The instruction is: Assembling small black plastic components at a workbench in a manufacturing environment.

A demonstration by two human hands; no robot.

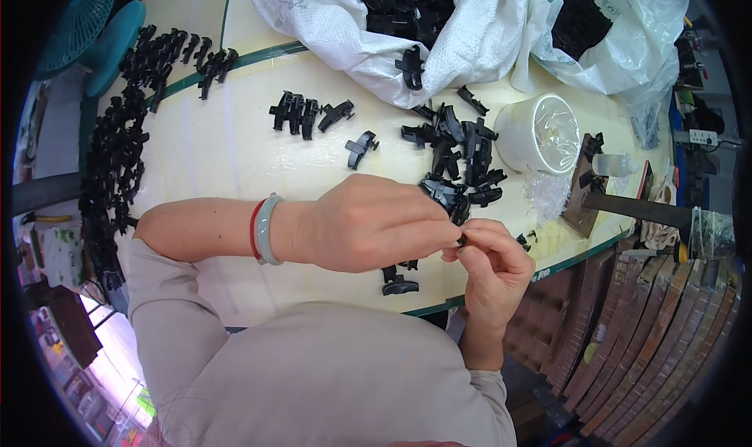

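Note:
My left hand (pixel 376 226) reaches across the near table, palm down, with its fingertips pinched together. They meet the thumb and fingers of my right hand (pixel 495 271) at a small black plastic part (pixel 461 241). Most of that part is hidden by the fingers, so its shape cannot be made out. Just beyond the fingertips lies a loose pile of black plastic clips (pixel 445 188). A single black clip (pixel 361 149) rests beyond the back of my left hand. Partly covered by that hand, another black piece (pixel 400 286) lies near the table's front edge.
White sacks (pixel 337 36) of black parts lie at the back. A white tub (pixel 540 133) with clear plastic stands right of the pile, beside a metal fixture with a lever (pixel 638 206). Rows of black clips (pixel 113 157) line the left; a teal fan (pixel 113 47) stands far left.

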